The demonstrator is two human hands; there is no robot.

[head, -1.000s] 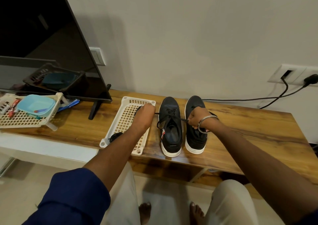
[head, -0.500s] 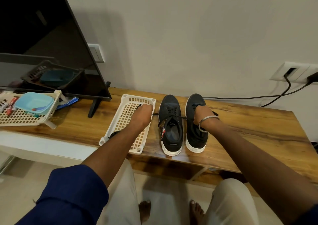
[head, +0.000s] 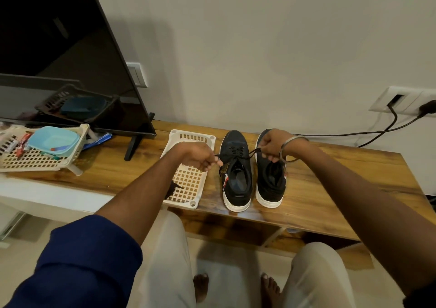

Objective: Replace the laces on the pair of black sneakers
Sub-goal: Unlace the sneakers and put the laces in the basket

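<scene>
Two black sneakers with white soles stand side by side on the wooden table (head: 330,189), toes toward the wall. The left sneaker (head: 236,173) carries a black lace (head: 247,155) through its eyelets. My left hand (head: 198,155) pinches one end of that lace just left of the shoe, above the basket. Over the right sneaker (head: 270,182), my right hand (head: 271,146) grips the other end, pulled up and taut. The right sneaker's tongue area is mostly hidden by my hand.
A cream plastic basket (head: 188,189) lies left of the shoes with a dark lace piece (head: 173,187) by my forearm. A TV (head: 59,60) and a second basket (head: 35,159) holding a blue container stand at the left. Cables (head: 354,133) run along the wall.
Both hands have moved nearer me and lifted slightly, drawing the lace ends up and outward from the left sneaker. The shoes have stayed in place.
</scene>
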